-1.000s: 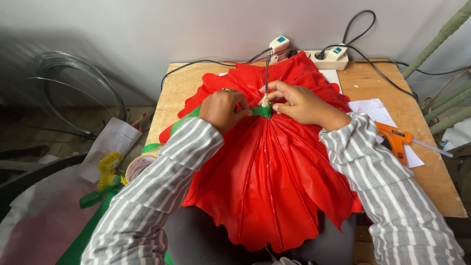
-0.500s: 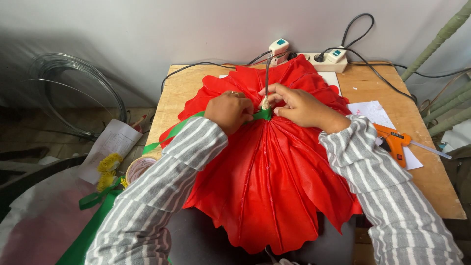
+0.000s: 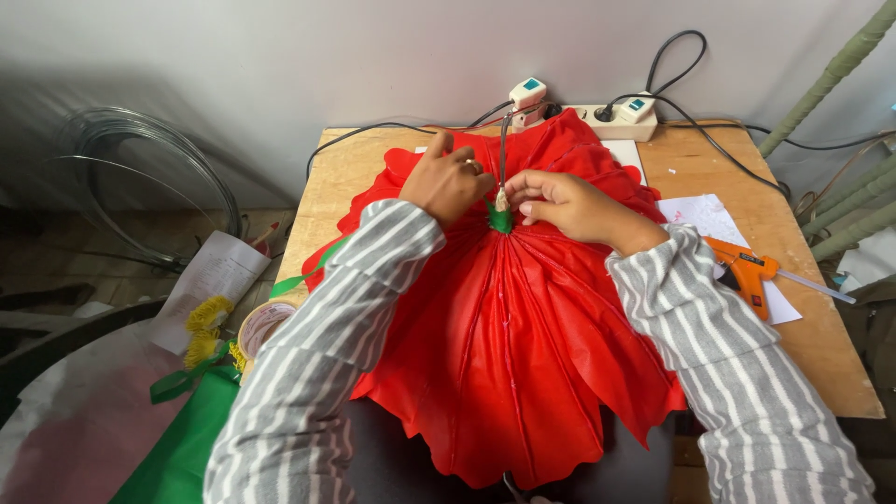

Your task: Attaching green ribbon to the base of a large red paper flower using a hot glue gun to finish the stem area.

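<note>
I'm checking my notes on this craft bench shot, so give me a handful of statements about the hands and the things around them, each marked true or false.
1. Both hands meet at the gathered centre of the red pleated fabric. True: the left hand and right hand pinch there, beside a small green piece.
2. The orange glue gun is in the right hand. False: it lies on white paper on the wooden table, apart from both hands.
3. A white power strip sits at the table's far edge by the wall. True.
4. The fabric is blue. False: it is red.
5. A coil of wire lies left of the table. True.
</note>
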